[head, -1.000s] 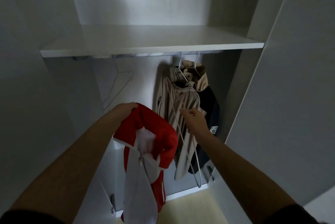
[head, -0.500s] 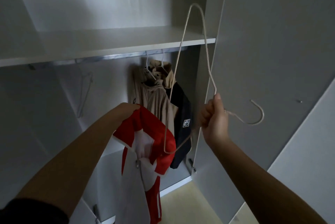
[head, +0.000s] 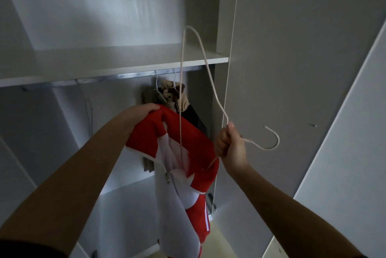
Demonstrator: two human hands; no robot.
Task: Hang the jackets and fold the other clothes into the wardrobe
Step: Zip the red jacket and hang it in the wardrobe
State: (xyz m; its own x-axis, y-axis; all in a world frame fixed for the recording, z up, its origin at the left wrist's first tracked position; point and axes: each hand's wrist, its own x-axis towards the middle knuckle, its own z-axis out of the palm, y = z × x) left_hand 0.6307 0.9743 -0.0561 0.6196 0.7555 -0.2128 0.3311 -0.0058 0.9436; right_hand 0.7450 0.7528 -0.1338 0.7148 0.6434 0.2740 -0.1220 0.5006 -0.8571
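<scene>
1. I am working on the hanging step; I am holding the red and white jacket (head: 194, 138) up in front of the wardrobe's (head: 292, 69) open lower bay and feeding the wire hanger (head: 210, 78) into it; one shoulder end is dipping into the neck opening, the other is pointing up high, and the hook is sticking out to the right.
2. As I judge it, the next move is calling for seating the lower end inside one shoulder, then swinging the raised end down into the other; the thin wire could be snagging on the white lining, so the collar needs holding wide.
3. My right hand (head: 229, 147) is clamping the hanger's neck just below the hook; the fingers are curled tight together, the thumb lying along the wire.
4. My left hand (head: 146, 109) is gripping the collar's top edge; the fingers are folding over the cloth, mostly hidden behind it.
5. Farther in, a beige jacket (head: 179, 94) and a dark jacket (head: 192, 117) are hanging at the right end of the rail (head: 135, 74), under the shelf's (head: 125, 63) front edge.
</scene>
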